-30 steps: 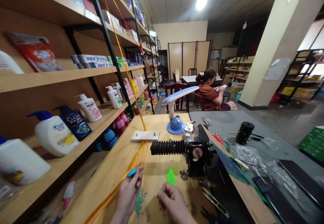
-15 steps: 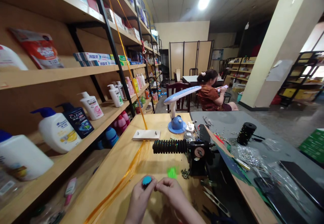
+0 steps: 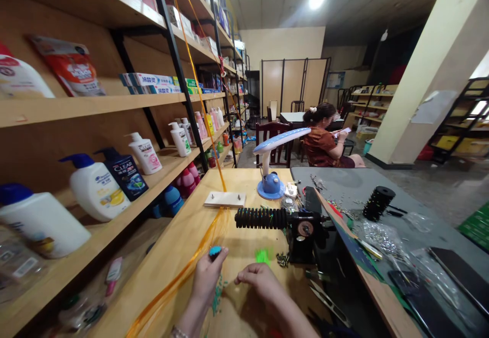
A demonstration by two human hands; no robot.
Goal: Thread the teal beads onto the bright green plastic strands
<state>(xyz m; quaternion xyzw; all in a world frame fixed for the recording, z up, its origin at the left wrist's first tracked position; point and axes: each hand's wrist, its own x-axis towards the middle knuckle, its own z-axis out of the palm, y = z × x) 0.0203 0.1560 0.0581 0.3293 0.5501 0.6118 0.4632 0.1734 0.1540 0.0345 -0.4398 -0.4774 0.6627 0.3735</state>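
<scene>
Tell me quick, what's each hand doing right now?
Left hand: closed, pinching a small blue piece.
Right hand: closed, fingers curled, nothing visible in it.

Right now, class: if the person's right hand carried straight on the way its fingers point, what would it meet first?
Probably the left hand, which pinches a small blue piece, across the gap from the right hand. Depth is unclear from this one view; the teal beads lie lower down.
</scene>
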